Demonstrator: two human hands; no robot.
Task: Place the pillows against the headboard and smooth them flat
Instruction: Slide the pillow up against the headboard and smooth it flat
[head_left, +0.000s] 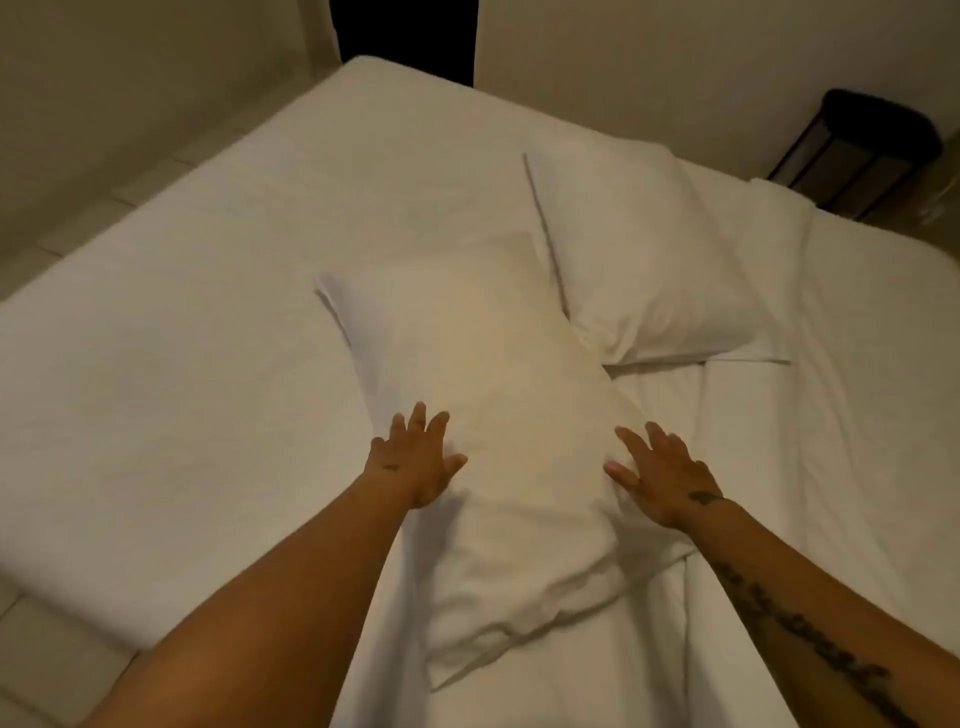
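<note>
A white pillow (498, 426) lies lengthwise in the middle of the bed, its near end crumpled. My left hand (418, 462) rests flat on its left side with the fingers spread. On the pillow's right edge my right hand (662, 478) presses palm down, fingers apart. A second white pillow (639, 254) lies farther back to the right, its near corner touching the first pillow. Neither hand grips anything. No headboard shows in this view.
The white mattress (208, 338) stretches left and back, with tiled floor (78, 197) beyond its left edge. A folded white duvet (841, 374) covers the right side. A dark bedside stand (857, 156) sits at the far right by the wall. A dark opening (405, 36) is behind the bed.
</note>
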